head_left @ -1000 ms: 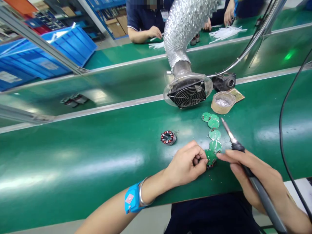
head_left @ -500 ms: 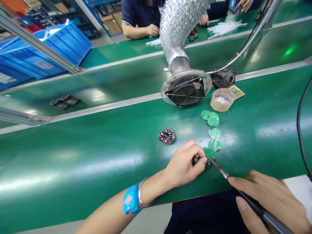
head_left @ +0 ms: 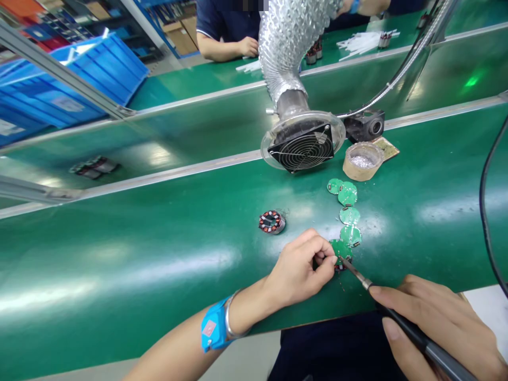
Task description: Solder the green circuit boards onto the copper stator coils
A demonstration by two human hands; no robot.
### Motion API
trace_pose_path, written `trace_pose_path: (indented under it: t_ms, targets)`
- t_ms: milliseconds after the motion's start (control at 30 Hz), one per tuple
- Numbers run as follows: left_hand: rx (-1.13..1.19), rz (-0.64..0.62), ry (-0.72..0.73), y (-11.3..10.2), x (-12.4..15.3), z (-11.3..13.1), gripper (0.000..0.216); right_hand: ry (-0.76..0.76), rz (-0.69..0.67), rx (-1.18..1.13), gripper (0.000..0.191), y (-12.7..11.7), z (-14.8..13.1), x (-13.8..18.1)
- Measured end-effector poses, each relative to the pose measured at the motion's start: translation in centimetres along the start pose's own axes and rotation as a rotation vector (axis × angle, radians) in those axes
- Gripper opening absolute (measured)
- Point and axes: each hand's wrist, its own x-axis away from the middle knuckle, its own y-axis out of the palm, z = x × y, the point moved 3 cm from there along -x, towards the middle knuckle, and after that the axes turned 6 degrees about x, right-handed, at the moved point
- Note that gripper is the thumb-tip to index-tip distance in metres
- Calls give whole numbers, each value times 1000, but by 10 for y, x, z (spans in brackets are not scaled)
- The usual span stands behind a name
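Note:
My left hand (head_left: 304, 264) is closed in a pinch at the left edge of a round green circuit board (head_left: 340, 248). Under that board, red and dark coil parts of a stator (head_left: 339, 266) show; most of it is hidden. My right hand (head_left: 440, 312) grips a soldering iron (head_left: 400, 320) like a pen, its tip touching the board's lower part. Several more round green boards (head_left: 350, 216) run in a line away from the pinched one. Left of them a wound stator (head_left: 272, 221) stands alone, thin wire ends sticking out.
A fume extractor fan (head_left: 304, 150) on a silver duct (head_left: 299, 47) hangs over the bench. Behind the boards are a solder pot (head_left: 363, 161) and a black holder (head_left: 365, 126). A black cable (head_left: 484, 211) curves down at right. Co-workers' hands and white strips (head_left: 363, 43) are on the far bench.
My hands and the soldering iron hold almost still at the board. Across the bench, a co-worker's arm has shifted and a stator now stands by the white strips.

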Motion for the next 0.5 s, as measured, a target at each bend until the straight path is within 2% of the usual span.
trace_pose_path:
  t_ms: [333, 500]
  targets:
    - [-1, 48, -43, 2, 1, -2, 6, 8, -32, 2, 34, 3, -2, 0]
    - [9, 56, -61, 2, 2, -1, 6, 10, -30, 2, 31, -3, 1, 1]
